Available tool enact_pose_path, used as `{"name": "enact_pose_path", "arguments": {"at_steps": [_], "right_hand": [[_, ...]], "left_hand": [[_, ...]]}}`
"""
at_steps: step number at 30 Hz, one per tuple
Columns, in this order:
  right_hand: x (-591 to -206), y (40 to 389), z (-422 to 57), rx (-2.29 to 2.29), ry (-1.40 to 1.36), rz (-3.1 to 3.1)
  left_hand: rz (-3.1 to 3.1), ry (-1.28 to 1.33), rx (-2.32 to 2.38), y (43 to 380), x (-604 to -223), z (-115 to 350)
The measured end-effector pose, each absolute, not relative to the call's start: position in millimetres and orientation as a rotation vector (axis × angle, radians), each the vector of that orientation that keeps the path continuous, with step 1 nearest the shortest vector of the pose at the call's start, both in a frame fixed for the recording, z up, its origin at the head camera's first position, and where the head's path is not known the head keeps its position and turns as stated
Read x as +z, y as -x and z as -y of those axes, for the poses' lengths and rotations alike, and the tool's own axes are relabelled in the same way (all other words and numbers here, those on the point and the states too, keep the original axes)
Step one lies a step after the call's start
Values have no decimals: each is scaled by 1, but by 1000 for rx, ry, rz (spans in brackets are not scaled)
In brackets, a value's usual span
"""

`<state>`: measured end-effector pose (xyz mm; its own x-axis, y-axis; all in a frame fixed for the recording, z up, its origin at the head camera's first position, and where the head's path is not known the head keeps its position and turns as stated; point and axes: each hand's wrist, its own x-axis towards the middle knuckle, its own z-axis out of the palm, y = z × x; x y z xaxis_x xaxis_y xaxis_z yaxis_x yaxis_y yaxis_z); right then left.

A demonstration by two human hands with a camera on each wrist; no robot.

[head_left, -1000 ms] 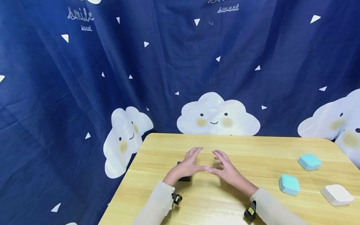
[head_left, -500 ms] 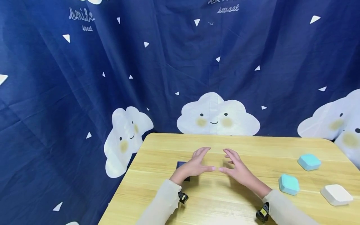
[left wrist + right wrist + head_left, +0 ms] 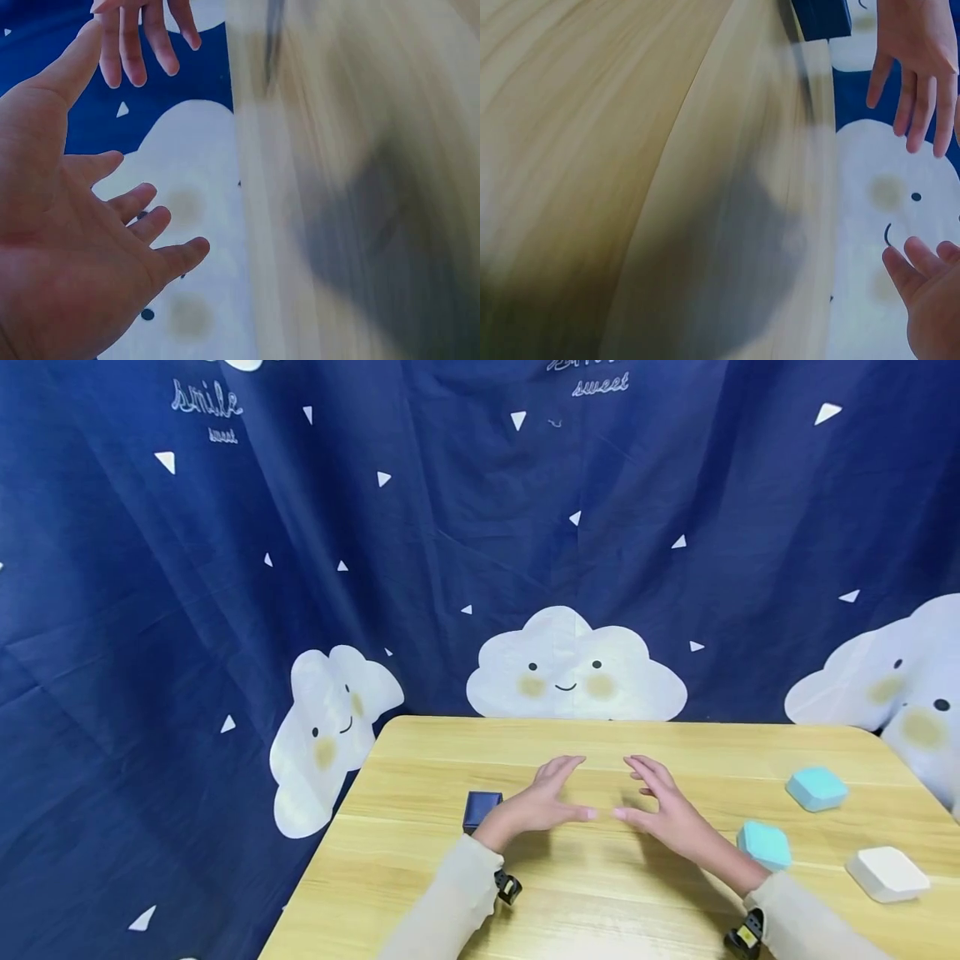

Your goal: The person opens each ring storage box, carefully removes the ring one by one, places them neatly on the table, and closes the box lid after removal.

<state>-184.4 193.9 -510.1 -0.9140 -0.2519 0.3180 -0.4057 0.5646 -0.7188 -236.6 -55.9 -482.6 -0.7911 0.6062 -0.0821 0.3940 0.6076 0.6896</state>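
Over the middle of the table my left hand (image 3: 542, 806) hovers with its fingers spread and thumb pointing right. Facing it is my right hand (image 3: 663, 810), its thumb toward the left thumb, a small gap between them. Neither hand holds anything. Just beyond the left wrist sits a small dark blue box (image 3: 480, 808), its near corner covered by that wrist; the box (image 3: 823, 19) also shows at the top of the right wrist view. One light blue block (image 3: 765, 845) is partly overlapped by my right forearm in the head view.
Further right on the wooden table (image 3: 600, 893) lie a second light blue block (image 3: 817, 789) and a white block (image 3: 888, 874). A dark blue curtain (image 3: 450, 527) with cloud faces hangs behind the table's far edge. Both wrists wear small black cameras.
Both hands have moved to the right, the right one farther, so the gap between the thumbs has grown. More of the dark blue box shows beside the left wrist.
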Motion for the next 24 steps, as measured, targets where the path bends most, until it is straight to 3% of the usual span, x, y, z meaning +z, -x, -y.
{"name": "enact_pose_path", "arguments": {"at_steps": [24], "right_hand": [[-512,146,-263,1125,-366,2619]], "left_hand": [[-2473,-1003,824,216,-499,-21]]}}
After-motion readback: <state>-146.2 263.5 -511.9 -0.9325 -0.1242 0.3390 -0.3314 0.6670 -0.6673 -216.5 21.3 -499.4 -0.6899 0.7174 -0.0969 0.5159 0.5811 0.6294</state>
